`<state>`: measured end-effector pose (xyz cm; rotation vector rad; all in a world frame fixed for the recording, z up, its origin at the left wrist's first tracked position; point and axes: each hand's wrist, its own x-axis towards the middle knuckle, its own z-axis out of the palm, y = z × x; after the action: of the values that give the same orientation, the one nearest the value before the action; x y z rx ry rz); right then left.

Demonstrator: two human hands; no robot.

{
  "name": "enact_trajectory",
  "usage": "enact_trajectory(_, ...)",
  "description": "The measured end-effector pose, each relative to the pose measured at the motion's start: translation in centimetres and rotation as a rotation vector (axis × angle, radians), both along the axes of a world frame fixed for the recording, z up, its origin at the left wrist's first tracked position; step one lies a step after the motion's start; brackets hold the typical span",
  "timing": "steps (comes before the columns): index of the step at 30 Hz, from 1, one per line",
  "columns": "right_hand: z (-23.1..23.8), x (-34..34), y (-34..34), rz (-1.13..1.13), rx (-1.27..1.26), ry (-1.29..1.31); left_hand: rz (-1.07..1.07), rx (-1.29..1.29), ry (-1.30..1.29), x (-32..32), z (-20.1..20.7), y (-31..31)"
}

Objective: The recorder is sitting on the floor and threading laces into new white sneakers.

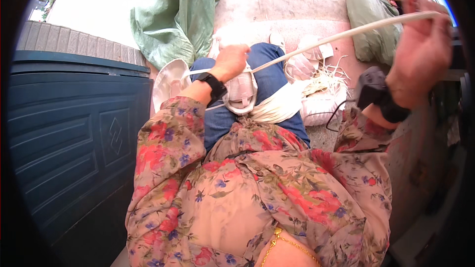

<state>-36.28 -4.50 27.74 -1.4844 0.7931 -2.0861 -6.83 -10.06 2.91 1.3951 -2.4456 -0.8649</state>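
A pale pink and white mesh shoe [241, 86] rests on my lap between my thighs. My left hand [231, 63] is closed over its far end; the fingertips are partly hidden. A white shoelace [341, 35] stretches taut from the shoe up to the right, where my right hand [423, 44], raised and slightly blurred, has its end pinched between the fingers. Another stretch of lace shows left of the shoe, under my left wrist. Across my right thigh lies a bundle of white laces [279, 105], its loose ends fanning out to the right.
More pale shoes [302, 65] lie on the ground to the right, beside my knee. A white shoe-like piece [169, 81] is at my left. Green sacks [170, 22] [368, 17] stand ahead on both sides. A dark blue panelled door [74, 133] fills the left.
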Motion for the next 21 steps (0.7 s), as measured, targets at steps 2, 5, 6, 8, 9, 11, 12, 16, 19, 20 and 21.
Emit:
enact_trajectory(2,-3.3,4.6,0.1,0.058,0.194,-0.315,0.062,-0.093,-0.197,2.2,0.4,-0.2)
enact_trajectory(5,-10.4,6.9,-0.6,0.435,0.64,-0.232,0.089,-0.1,-0.323,5.9,-0.7,1.2)
enact_trajectory(6,-12.0,8.4,-0.4,0.482,0.881,-0.236,0.088,-0.101,-0.322,6.1,-0.5,1.6)
enact_trajectory(8,-16.8,11.4,0.2,0.639,1.135,-0.248,0.04,-0.078,-0.271,6.1,0.2,2.0)
enact_trajectory(9,-18.1,13.2,0.8,0.698,1.247,-0.292,0.046,-0.078,-0.272,6.5,0.1,2.0)
enact_trajectory(11,-21.5,15.5,1.6,0.789,1.41,-0.266,0.015,-0.125,-0.131,7.1,-0.6,2.0)
enact_trajectory(12,-23.2,16.3,1.8,0.823,1.46,-0.196,0.016,-0.125,-0.132,7.4,-0.3,1.9)
enact_trajectory(16,-24.9,19.3,2.1,0.731,1.56,-0.12,0.258,0.514,0.328,7.9,2.4,2.2)
enact_trajectory(19,-25.6,20.4,2.2,0.746,1.428,0.15,0.331,0.629,0.452,8.1,2.3,2.9)
enact_trajectory(20,-25.8,20.7,2.2,0.746,1.43,0.149,0.363,0.654,0.493,8.2,2.2,3.1)
enact_trajectory(21,-26.0,21.0,2.1,0.738,1.406,0.231,0.363,0.657,0.493,8.3,2.2,3.2)
